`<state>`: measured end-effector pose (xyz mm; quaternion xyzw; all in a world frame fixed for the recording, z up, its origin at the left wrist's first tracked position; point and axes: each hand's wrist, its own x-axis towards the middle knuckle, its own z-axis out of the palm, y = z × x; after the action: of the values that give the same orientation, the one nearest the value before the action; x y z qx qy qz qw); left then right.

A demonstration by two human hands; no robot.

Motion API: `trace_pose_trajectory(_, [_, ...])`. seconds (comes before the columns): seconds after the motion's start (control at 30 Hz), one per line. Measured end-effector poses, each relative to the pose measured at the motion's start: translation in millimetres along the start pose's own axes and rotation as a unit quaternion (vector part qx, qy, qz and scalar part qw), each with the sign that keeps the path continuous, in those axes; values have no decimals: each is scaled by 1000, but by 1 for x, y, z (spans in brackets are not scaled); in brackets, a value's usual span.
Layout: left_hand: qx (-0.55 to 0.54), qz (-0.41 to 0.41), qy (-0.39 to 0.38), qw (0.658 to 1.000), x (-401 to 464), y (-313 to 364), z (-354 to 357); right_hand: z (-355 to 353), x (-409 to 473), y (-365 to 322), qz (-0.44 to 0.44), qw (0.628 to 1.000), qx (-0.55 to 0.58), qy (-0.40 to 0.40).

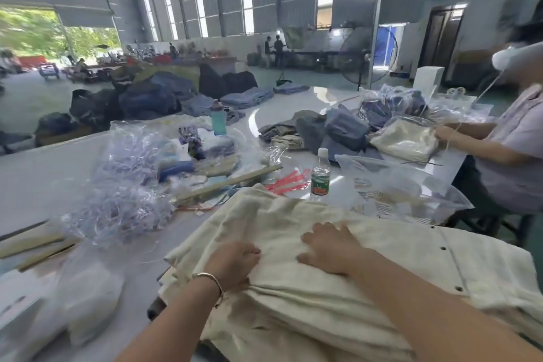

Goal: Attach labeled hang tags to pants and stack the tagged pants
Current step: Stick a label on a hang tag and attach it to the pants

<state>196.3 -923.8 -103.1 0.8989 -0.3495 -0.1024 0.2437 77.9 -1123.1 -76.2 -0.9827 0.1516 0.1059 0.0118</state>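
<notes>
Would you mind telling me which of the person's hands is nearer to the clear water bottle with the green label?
The right hand, resting on the cream pants, lies almost straight below the water bottle. The left hand lies farther down-left.

Left hand: your left hand [235, 263] grips a fold of the cream pants [293, 297].
Right hand: your right hand [330, 248] presses flat on them.
</notes>
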Motion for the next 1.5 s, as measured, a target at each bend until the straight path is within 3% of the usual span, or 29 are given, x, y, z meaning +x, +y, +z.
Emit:
trace_pose_trajectory(0.1, [-53,-6,17,998,-34,-6,-19,-12,-2,-22,-10,997,73,1])
trace_pose_trajectory(0.2, [-98,-25,74,992,-80,-30,-45,-26,-2,-81,-80,989,116,46])
trace_pose_trajectory(0.33, [-87,-87,145,982,-171,-96,-95,-38,-16,-212,-225,959,146,86])
trace_pose_trajectory(0.47, [-110,-191,218,951,-300,-193,-147,-25,-52,-353,-388,912,95,88])
trace_pose_trajectory(0.63, [-127,-349,325,870,-475,-306,-192,15,-101,-520,-503,858,87,56])
trace_pose_trajectory(0.8, [-122,-475,398,776,-623,-417,-220,57,-143,-699,-549,827,119,21])
trace_pose_trajectory(0.9, [-92,-551,410,721,-683,-478,-230,81,-164,-791,-565,816,118,-8])
trace_pose_trajectory(0.97, [-46,-586,395,706,-710,-515,-236,95,-174,-840,-573,811,112,-27])
trace_pose_trajectory(1.07, [-43,-600,436,669,-731,-566,-248,112,-182,-892,-569,813,103,-63])
trace_pose_trajectory(1.13, [-118,-610,478,621,-734,-597,-259,121,-185,-917,-565,815,97,-83])
trace_pose_trajectory(1.23, [-207,-601,509,580,-727,-640,-274,131,-187,-943,-563,813,104,-104])
trace_pose_trajectory(1.37, [-305,-600,567,475,-718,-677,-296,136,-185,-962,-546,819,128,-122])
trace_pose_trajectory(1.43, [-399,-532,607,436,-715,-682,-309,137,-181,-966,-526,829,149,-121])
trace_pose_trajectory(1.5, [-506,-440,601,435,-718,-667,-320,136,-173,-969,-479,844,212,-115])
